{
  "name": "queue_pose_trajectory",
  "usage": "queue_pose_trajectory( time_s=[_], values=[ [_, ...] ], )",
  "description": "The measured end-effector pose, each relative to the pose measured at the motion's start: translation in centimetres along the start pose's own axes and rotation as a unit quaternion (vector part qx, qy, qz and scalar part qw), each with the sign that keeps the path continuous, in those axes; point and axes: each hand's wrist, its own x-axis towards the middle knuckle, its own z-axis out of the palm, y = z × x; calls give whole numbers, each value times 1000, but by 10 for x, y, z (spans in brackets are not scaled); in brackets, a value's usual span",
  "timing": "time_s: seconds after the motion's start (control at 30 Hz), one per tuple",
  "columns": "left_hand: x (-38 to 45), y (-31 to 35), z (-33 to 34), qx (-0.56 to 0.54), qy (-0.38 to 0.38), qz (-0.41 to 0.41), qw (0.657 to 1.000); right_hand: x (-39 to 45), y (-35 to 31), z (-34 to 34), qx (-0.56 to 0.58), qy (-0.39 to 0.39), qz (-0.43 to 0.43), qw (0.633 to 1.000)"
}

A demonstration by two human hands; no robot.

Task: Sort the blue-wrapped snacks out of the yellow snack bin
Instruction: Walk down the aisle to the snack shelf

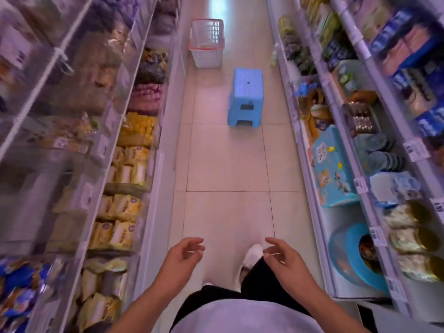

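both bare hands hang in the lower middle of the frame over the pale glossy floor tiles (230, 159), empty. the left hand (183, 254) has its fingers loosely curled with nothing between them; the right hand (282, 257) mirrors it, fingers relaxed and slightly bent, thumb apart from them, gripping nothing. a white shoe (251, 257) and dark trousers show just beneath them.

the clear plastic bins of yellow-wrapped snack packets (125, 212) sit on the low shelf at the left edge of the aisle, left of and above the left hand, well apart from it; the packets are crinkled, pillow-shaped foil with pale panels. the shiny blue-wrapped snack packets (16, 294) lie in a neighbouring clear bin at the lower left corner of the frame, further left of the left hand and not touched by either hand. whether any blue packets lie mixed among the yellow ones cannot be told through the blur.

further up the aisle, centre of the frame, stands a light blue moulded plastic step stool (246, 97), square-topped with short legs. beyond it, top centre, a white lattice plastic shopping basket with a red rim (207, 44) rests on the floor. white metal shelving with boxed and bagged goods (360, 131) fills the right side.
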Motion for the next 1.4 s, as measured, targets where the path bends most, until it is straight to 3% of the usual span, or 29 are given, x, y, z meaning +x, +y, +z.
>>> queue_pose_trajectory(
  time_s=[0.43,0.7,0.97,1.17,1.4],
  values=[
    [215,183,-3,-20,79,6,997,258,-133,-85,-60,-98,-27,993],
    [363,260,-34,-45,68,9,997,408,-227,-92,-69,-88,-30,993],
    [493,344,-106,7,32,29,999,533,-333,-82,-65,-63,-8,996],
    [584,398,-136,-4,50,26,998,635,-394,-94,-46,-43,-20,998],
    [683,466,-157,-41,119,16,992,776,-462,-113,-84,-98,-57,990]
  ],
)
